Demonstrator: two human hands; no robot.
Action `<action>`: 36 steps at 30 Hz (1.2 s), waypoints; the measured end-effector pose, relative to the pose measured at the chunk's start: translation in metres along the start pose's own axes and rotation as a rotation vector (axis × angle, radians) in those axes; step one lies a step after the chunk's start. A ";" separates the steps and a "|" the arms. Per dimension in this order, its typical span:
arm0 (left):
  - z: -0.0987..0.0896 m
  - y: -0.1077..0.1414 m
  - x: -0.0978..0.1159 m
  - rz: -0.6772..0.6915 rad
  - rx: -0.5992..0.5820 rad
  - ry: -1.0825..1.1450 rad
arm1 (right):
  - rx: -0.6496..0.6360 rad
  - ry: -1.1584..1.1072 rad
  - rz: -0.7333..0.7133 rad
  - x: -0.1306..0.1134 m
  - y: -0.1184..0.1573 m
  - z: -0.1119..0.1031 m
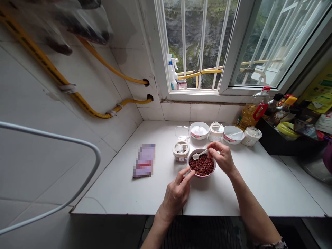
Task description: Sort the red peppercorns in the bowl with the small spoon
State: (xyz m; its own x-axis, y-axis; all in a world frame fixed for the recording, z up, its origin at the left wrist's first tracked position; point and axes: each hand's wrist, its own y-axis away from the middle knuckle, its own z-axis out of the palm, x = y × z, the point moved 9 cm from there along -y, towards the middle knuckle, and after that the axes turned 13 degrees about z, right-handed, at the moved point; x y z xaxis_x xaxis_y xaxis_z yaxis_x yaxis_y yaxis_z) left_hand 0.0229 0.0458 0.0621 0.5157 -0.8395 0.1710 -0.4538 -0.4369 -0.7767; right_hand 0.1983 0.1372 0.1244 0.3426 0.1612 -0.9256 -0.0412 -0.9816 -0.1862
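A bowl (213,169) full of reddish-brown peppercorn-like grains stands on the white counter. My right hand (223,157), at its upper right, pinches the handle of a small white spoon (196,156) whose scoop is over the grains. Two outstretched fingers of my left hand (178,188) touch the bowl's near left side; the thumb is hidden. Just left of the bowl is a seasoning jar (181,152) with its clear lid (182,132) raised. Behind are a bowl of white powder (199,130), a lidded jar (216,131) and a bowl with a white spoon in it (233,135).
A purple packet (144,160), blurred out, lies on the left of the counter (116,193). Another lidded jar (251,136) stands at the right, near an oil bottle (251,110) and a black box (275,141) of bottles. Yellow pipes (85,109) run along the left wall.
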 end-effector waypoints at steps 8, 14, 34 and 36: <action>0.000 0.001 0.000 -0.003 -0.009 -0.006 | -0.180 0.025 0.117 0.018 -0.001 0.027; 0.001 0.000 0.000 -0.003 -0.019 -0.015 | -0.147 0.012 0.134 0.022 -0.005 0.022; 0.000 0.001 0.000 0.000 -0.021 -0.023 | -0.336 -0.092 0.199 0.024 -0.002 0.030; 0.000 0.001 0.000 -0.001 -0.019 -0.022 | -0.361 -0.150 0.255 0.029 -0.002 0.031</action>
State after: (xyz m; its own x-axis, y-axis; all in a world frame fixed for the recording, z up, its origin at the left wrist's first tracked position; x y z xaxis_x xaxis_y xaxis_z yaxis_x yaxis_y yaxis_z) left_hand 0.0223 0.0455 0.0611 0.5321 -0.8317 0.1585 -0.4666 -0.4443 -0.7648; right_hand 0.1788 0.1474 0.0878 0.2236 -0.1030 -0.9692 0.2319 -0.9602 0.1556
